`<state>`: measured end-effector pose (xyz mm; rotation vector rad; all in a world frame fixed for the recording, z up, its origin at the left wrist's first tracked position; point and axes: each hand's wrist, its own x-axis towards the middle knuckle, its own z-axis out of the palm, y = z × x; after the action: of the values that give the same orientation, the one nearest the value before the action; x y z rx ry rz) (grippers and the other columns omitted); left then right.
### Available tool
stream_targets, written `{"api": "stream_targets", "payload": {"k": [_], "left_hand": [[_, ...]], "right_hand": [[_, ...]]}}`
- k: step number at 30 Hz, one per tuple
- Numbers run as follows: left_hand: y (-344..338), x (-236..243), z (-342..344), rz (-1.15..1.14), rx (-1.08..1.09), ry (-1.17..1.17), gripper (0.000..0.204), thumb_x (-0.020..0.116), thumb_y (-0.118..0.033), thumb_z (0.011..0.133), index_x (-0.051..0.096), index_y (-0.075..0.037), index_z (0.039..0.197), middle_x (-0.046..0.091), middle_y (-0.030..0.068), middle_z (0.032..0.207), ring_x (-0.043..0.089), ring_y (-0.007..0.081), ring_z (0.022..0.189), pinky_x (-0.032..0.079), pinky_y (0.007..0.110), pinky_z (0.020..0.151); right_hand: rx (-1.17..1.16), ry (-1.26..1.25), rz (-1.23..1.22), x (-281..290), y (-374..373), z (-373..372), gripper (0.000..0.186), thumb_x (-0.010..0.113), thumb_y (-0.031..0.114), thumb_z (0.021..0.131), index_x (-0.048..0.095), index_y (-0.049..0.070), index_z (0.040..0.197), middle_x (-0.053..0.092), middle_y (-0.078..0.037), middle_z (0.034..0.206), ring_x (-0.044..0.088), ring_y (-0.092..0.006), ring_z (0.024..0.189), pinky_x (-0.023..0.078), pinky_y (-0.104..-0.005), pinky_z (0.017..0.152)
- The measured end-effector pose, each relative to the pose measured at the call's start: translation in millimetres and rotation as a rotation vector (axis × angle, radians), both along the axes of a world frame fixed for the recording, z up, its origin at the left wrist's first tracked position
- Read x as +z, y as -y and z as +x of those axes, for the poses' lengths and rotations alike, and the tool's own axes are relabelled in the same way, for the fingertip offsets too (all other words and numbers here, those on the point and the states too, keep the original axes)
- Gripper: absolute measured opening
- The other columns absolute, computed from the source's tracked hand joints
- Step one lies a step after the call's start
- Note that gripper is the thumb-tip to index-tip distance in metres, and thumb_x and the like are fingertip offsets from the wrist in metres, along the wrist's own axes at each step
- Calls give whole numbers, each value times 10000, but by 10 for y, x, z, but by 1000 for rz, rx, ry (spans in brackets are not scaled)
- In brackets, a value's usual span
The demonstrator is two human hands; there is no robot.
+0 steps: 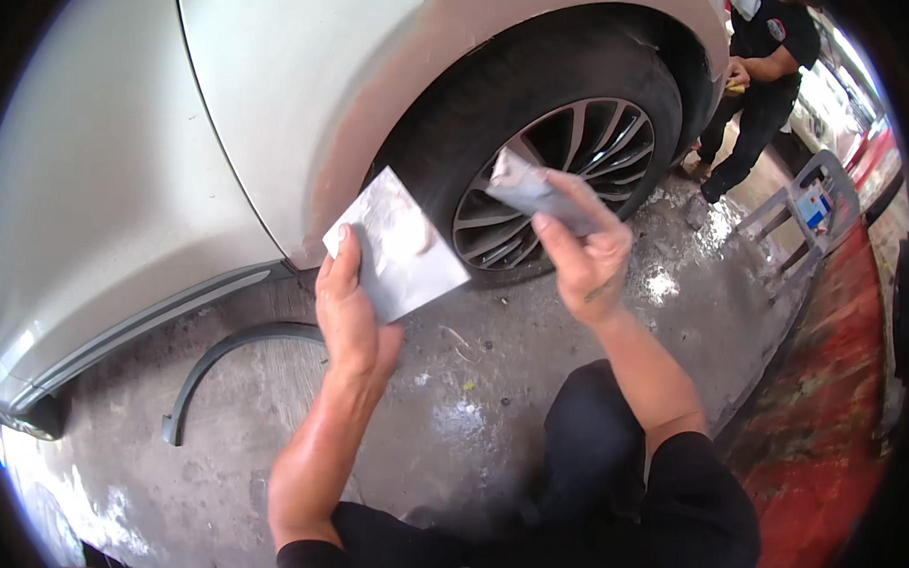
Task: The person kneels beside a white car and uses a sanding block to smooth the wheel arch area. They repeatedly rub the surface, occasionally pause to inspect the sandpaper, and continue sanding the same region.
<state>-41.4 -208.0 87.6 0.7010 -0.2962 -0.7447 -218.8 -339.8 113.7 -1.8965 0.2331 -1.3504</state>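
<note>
My left hand grips a flat, square light-grey plate by its lower left edge. A pale, smooth dab of paste lies on the plate's upper face. In my right hand is a grey flat spreader, pinched between thumb and fingers, with some pale paste at its far corner. The spreader is held up apart from the plate, to its right. Beyond both hands is the car's wheel. Around it, the wheel arch shows a dull beige-pink band against the silver body.
A black curved trim strip lies on the concrete floor at left. A grey plastic chair with a small blue and white item stands at right, near a red surface. Another person in dark clothes stands at far right.
</note>
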Motion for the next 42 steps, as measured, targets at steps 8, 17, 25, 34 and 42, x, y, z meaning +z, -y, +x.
{"api": "stream_targets", "payload": {"k": [8, 17, 25, 34, 42], "left_hand": [[235, 80, -270, -7, 63, 74, 413, 550, -334, 1045, 560, 33, 1232, 640, 118, 1146, 647, 188, 1003, 531, 355, 894], [236, 102, -236, 33, 69, 221, 375, 544, -293, 1053, 606, 62, 1159, 670, 110, 1081, 642, 152, 956, 527, 319, 856], [171, 98, -85, 35, 48, 247, 377, 550, -312, 1050, 629, 43, 1149, 683, 111, 1079, 648, 148, 950, 524, 305, 846], [295, -231, 35, 88, 8, 197, 365, 557, -305, 1048, 629, 36, 1156, 681, 88, 1060, 641, 145, 968, 515, 303, 873], [135, 42, 71, -4, 105, 171, 405, 526, -312, 1059, 584, 56, 1218, 661, 123, 1144, 652, 170, 995, 531, 318, 887]], "right_hand": [[-111, -258, -1039, 372, 236, -371, 340, 769, 92, 714, 747, 44, 1050, 682, -104, 1063, 677, -284, 955, 553, -379, 769], [-376, -289, -1336, 585, 417, -228, 336, 673, 109, 747, 709, 63, 1078, 643, -82, 1068, 631, -279, 1017, 513, -404, 839], [-633, -202, -1643, 1164, 842, 328, 344, 651, 121, 790, 673, 61, 1128, 630, -53, 1133, 606, -247, 1079, 486, -403, 917], [-629, -129, -1652, 1307, 776, 592, 413, 640, 52, 752, 681, 58, 1162, 650, -68, 1141, 616, -260, 1086, 474, -412, 937], [-618, -316, -1621, 916, 1034, 285, 356, 669, 131, 778, 701, 66, 1127, 655, -43, 1136, 616, -235, 1080, 467, -389, 924]]}}
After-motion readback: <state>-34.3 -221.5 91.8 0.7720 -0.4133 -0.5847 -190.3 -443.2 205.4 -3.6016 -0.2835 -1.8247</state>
